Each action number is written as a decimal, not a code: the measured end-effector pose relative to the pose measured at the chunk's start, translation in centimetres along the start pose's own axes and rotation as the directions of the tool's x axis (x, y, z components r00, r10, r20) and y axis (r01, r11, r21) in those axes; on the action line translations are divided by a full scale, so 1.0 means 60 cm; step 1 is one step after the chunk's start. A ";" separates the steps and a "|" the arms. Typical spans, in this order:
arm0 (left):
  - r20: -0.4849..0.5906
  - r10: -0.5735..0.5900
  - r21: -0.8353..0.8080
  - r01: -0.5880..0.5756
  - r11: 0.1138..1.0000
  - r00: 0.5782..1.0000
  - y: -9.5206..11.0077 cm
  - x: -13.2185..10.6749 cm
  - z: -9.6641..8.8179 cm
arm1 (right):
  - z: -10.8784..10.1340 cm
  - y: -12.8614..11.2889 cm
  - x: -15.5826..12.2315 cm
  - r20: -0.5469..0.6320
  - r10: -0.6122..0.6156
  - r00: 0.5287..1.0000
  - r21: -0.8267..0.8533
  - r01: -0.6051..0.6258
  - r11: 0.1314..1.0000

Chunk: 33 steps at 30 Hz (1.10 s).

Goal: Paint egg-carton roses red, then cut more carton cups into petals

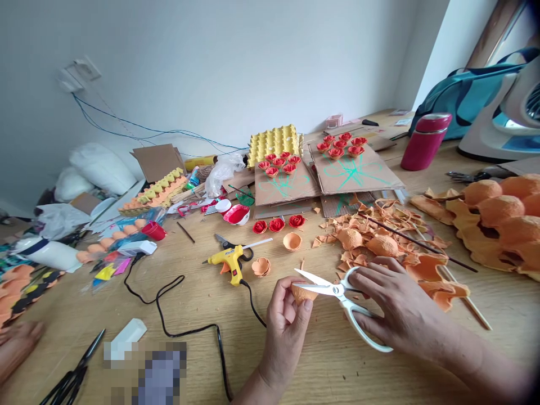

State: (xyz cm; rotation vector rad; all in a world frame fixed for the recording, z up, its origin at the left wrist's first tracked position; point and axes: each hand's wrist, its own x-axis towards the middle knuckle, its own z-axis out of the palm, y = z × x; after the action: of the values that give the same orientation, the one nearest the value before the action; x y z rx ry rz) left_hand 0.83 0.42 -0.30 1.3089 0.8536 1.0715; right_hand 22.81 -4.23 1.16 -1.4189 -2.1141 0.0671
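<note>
My left hand (pixel 287 320) pinches an orange egg carton cup (pixel 304 293) between thumb and fingers. In my right hand (pixel 392 309) is a pair of white-handled scissors (pixel 336 290), its blades parted and reaching across the cup's upper edge. Beyond my left hand, a petal-cut orange cup (pixel 261 267) and a rounder orange cup (pixel 292 242) sit on the table. A yellow glue gun (pixel 228 263) lies left of them, over a pair of dark-handled scissors (pixel 241 247). Orange carton scraps (pixel 350 239) are heaped beyond my right hand.
Cardboard sheets (pixel 358 174) with red paper-cup flowers (pixel 336 153) and green lines stand behind. An orange egg tray (pixel 502 208), a pink bottle (pixel 426 140) and a fan (pixel 502 118) are at right. A black cord (pixel 185 334) crosses the table. Another person's hand (pixel 21 343) rests at far left.
</note>
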 end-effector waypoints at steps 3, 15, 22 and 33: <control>0.007 0.010 -0.007 -0.010 1.000 1.000 -0.001 0.002 0.001 | 0.001 0.002 0.000 0.001 -0.017 1.000 -0.021 0.017 1.000; -0.005 0.000 -0.028 0.000 1.000 1.000 0.001 0.000 0.000 | -0.004 0.008 -0.005 -0.015 -0.082 0.997 -0.101 0.080 0.992; 0.012 -0.018 -0.061 0.019 0.998 1.000 -0.011 0.001 -0.005 | 0.007 0.013 -0.005 -0.027 -0.096 0.995 -0.063 0.094 0.994; 0.223 -0.269 -0.524 0.348 0.778 0.937 -0.002 0.014 -0.008 | 0.021 0.014 -0.011 0.002 0.090 0.996 0.031 -0.090 0.995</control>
State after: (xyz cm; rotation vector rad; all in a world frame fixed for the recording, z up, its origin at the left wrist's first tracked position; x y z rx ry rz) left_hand 0.65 1.41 -0.43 0.7030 0.5615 0.8631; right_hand 23.04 -4.11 -0.46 -1.4949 -2.0400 0.1352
